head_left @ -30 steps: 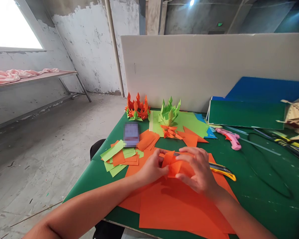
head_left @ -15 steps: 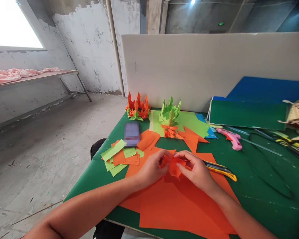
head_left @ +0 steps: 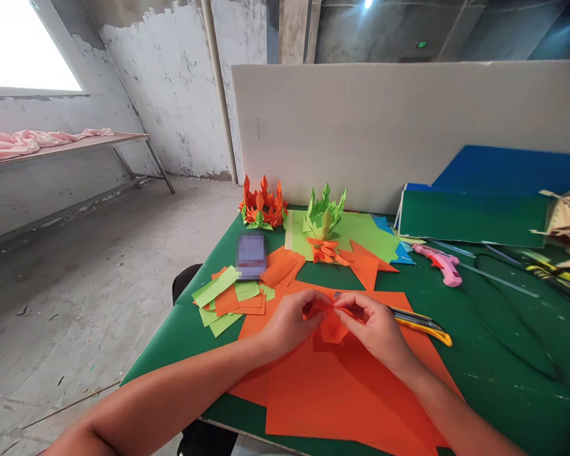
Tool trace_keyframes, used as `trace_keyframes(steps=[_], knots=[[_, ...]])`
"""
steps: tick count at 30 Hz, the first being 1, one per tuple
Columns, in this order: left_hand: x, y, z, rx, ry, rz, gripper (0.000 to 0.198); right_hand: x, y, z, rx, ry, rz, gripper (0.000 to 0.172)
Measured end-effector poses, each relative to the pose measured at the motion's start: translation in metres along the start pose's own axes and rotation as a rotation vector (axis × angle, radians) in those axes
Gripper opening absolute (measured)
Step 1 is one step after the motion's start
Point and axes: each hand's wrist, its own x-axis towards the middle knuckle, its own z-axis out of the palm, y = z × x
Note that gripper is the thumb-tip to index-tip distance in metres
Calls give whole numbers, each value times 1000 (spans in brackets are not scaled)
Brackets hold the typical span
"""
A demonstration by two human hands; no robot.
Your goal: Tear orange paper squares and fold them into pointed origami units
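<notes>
From here, my left hand (head_left: 297, 320) and right hand (head_left: 373, 324) pinch a folded paper (head_left: 334, 332) between them, above orange sheets (head_left: 332, 399) on the table (head_left: 171, 351), beside a knife (head_left: 425, 326).

On table (head_left: 517, 408): large paper sheets (head_left: 323, 405) directly before you, folded piece (head_left: 333, 332) above them between your left hand (head_left: 292, 320) and right hand (head_left: 375, 323). Cutter knife (head_left: 425, 325) crosses sheets' right edge; glue gun (head_left: 441, 266) lies farther right, beyond it. Paper slips (head_left: 225, 301) sit at your left. Behind, left paper crown (head_left: 265, 206) and right paper crown (head_left: 323, 218), latter on flat sheet (head_left: 375, 234), stand before upright board (head_left: 361, 126). Folded bits (head_left: 323, 251) lie just before right crown.
</notes>
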Motion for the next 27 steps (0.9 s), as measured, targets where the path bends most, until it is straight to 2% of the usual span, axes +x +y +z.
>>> trace_keyframes(steps=[8,15,27], knots=[[0,3,0,0,21,3,23,0,-5,3,22,30,53,24],[0,7,-1,35,34,-35,24,-1,-2,6,11,26,52,17],[-1,0,1,76,39,-7,24,-2,-3,8,-13,12,54,13]])
